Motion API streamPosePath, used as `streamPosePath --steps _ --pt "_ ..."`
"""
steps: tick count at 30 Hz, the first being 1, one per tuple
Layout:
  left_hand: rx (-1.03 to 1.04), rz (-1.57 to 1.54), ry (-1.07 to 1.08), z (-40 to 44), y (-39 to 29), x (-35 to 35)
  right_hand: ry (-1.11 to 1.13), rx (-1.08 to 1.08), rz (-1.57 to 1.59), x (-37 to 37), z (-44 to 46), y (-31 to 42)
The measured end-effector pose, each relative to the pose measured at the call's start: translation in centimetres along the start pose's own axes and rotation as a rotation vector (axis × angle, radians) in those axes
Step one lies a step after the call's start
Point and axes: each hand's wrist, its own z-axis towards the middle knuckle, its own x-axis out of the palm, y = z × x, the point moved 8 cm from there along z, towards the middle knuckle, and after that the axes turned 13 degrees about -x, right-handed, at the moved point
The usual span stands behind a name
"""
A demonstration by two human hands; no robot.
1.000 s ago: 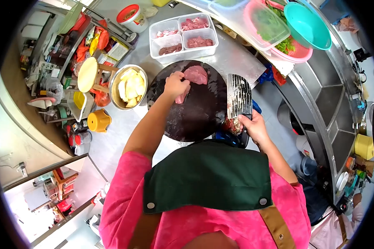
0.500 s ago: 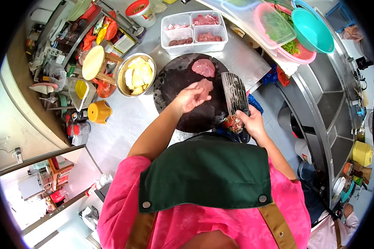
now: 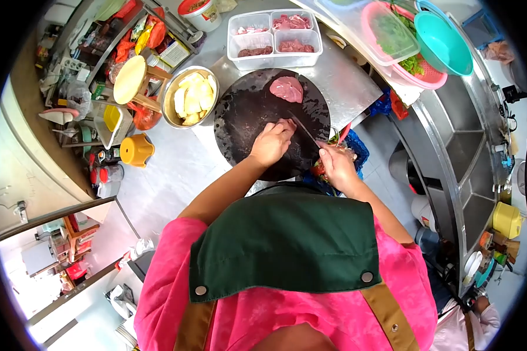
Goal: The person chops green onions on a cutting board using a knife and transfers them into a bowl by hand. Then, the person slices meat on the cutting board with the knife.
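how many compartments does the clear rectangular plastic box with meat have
4 in the clear rectangular plastic box: far-left compartment, far-right compartment, near-left compartment and near-right compartment. None looks hidden.

One head-worn camera, looking forward and steeply down.
It sits above the wearer's green apron (image 3: 284,245) here, close over the left hand (image 3: 272,143), right hand (image 3: 338,168) and chopping board (image 3: 240,120); its wide, dark-rimmed view bends the room, from yellow stool (image 3: 136,150) at left to sinks (image 3: 459,146) at right.
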Motion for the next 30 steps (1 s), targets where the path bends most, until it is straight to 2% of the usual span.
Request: streamPosePath --steps 2,6,10,19,20,23,26,28,30 --pt "-0.102 -0.051 -0.044 0.0 1.6 0.3 0.063 0.031 -0.065 1.1 0.0 -0.1" --pt "-0.099 -0.053 -0.055 -0.4 2.2 0.6 0.278 0.1 -0.239 4.0 0.3 -1.1" --pt "-0.143 -0.03 0.006 -0.1 2.4 1.6 0.289 0.075 -0.291 4.1 0.4 0.3" --pt "-0.044 -0.115 0.034 0.5 2.0 0.6 0.293 0.025 -0.298 4.6 4.3 1.9" --pt "-0.075 -0.066 0.031 0.5 2.7 1.0 0.224 -0.07 -0.306 5.0 5.6 2.0" --pt "-0.128 0.013 0.06 0.5 3.6 1.4 0.107 -0.116 -0.311 6.4 8.0 0.7" --pt "-0.094 0.029 0.097 0.5 3.1 1.1 0.136 -0.065 -0.332 4.4 4.3 0.4" --pt "-0.097 -0.044 -0.087 0.5 2.6 -0.3 0.163 -0.037 -0.313 2.7 1.5 -0.8" --pt "-0.141 -0.074 -0.062 0.2 3.4 0.4 0.194 -0.006 -0.292 2.1 0.8 -1.0"
